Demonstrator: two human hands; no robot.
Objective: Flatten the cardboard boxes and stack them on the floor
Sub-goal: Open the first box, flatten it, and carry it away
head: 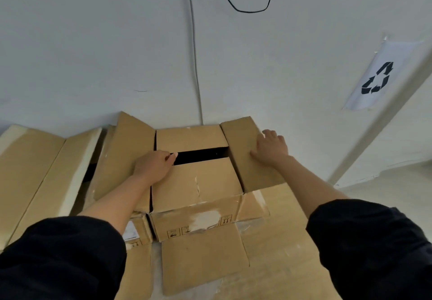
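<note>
An upright brown cardboard box (198, 220) stands in front of me against the wall, its top partly closed with a dark gap between the near flap (198, 182) and the far flap (189, 139). My left hand (154, 165) lies on the near flap, fingers curled at its edge by the gap. My right hand (271, 147) rests flat, fingers spread, on the raised right side flap (247, 154). The left side flap (124, 154) sticks up. Flattened cardboard (280, 241) lies on the floor under and right of the box.
More flattened cardboard sheets (35, 171) lean at the left against the white wall (117, 54). A small box with a label (135, 232) sits at the left foot of the box. A recycling sign (378, 77) hangs on the wall at right. A black cable (247, 10) loops overhead.
</note>
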